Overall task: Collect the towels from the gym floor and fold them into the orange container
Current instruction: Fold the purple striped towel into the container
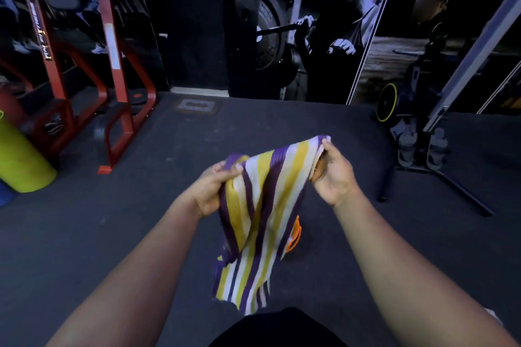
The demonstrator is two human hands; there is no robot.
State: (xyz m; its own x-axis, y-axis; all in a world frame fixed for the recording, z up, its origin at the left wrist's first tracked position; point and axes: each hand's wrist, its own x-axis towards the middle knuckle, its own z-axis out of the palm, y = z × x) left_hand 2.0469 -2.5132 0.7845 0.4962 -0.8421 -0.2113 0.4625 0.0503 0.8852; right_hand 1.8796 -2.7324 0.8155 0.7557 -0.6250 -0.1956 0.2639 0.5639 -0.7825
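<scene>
At the far left edge a lime-green roll (21, 159) lay tilted on the dark gym floor (112, 234), with a bit of something blue (5, 194) just below it. Behind it stood a red steel machine frame (112, 65), its feet resting on the floor.

In the middle, two bare forearms reached forward from the bottom of the view. The left hand (211, 191) was closed around the upper left corner of a towel (259, 222) striped in purple, yellow and white, the cloth bunched under its fingers and thumb. The towel was held up in the air between the hands, its top edge rising toward the right and its lower part hanging loose and blurred above the floor. The right hand (334, 175) pinched the upper right corner between thumb and fingertips, the palm turned toward the camera and the rest of the hand partly open.

Behind the hanging towel, only a sliver of the orange container (294, 235) showed on the floor. To the right stood a black exercise bike (417, 132) with a yellow-rimmed wheel, well apart from the hands.
</scene>
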